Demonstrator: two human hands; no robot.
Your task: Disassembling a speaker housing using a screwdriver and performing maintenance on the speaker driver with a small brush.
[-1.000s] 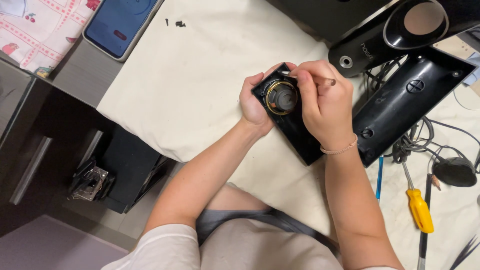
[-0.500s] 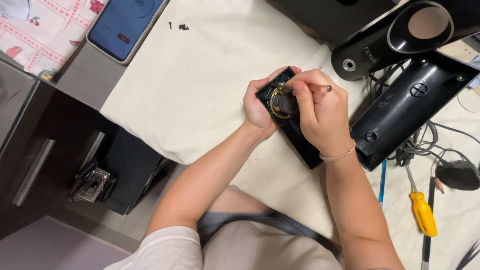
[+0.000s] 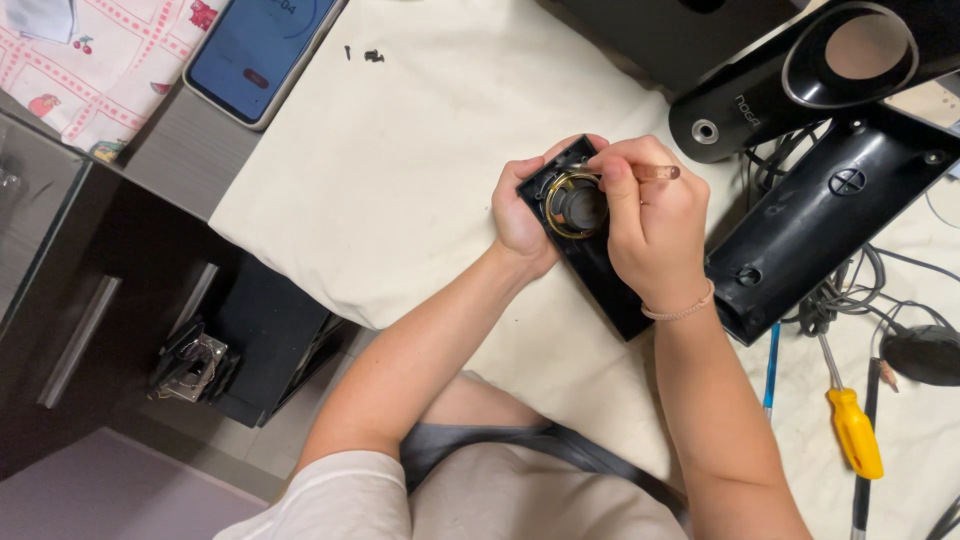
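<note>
- Surface (image 3: 420,180): covered by a cream cloth, fills the centre and right of the frame; its edge runs diagonally down toward lower centre.
- Two large black plastic housings, upper right: a curved shell with an oval opening (image 3: 800,80) and, just below it, a long flat shell (image 3: 830,230) lying inner side up. They sit close together; contact cannot be confirmed.
- Black rectangular panel (image 3: 600,275), centre of frame, resting tilted on the cloth. A small round speaker driver with a brass-coloured ring (image 3: 573,205) sits in its upper end.
- Left hand (image 3: 520,215): curled around the upper left edge of the panel, thumb and fingers gripping it.
- Right hand (image 3: 655,225): closed in a narrow pinch on a thin tool with a translucent handle (image 3: 655,172); the handle end sticks out to the right, the tip points at the driver. The tip itself is hidden by the fingers.
- Smartphone (image 3: 260,50), upper left, screen lit, lying on the edge of the surface.
- Patterned cloth (image 3: 90,70), far upper left, beside the phone.
- Tangle of dark cables (image 3: 850,290), right edge, below the flat shell.
- Yellow-handled screwdriver (image 3: 853,430), lower right, near a blue pen (image 3: 772,365).
- Small dark screws (image 3: 372,55), top centre, loose on the cloth, well apart from the hands.
</note>
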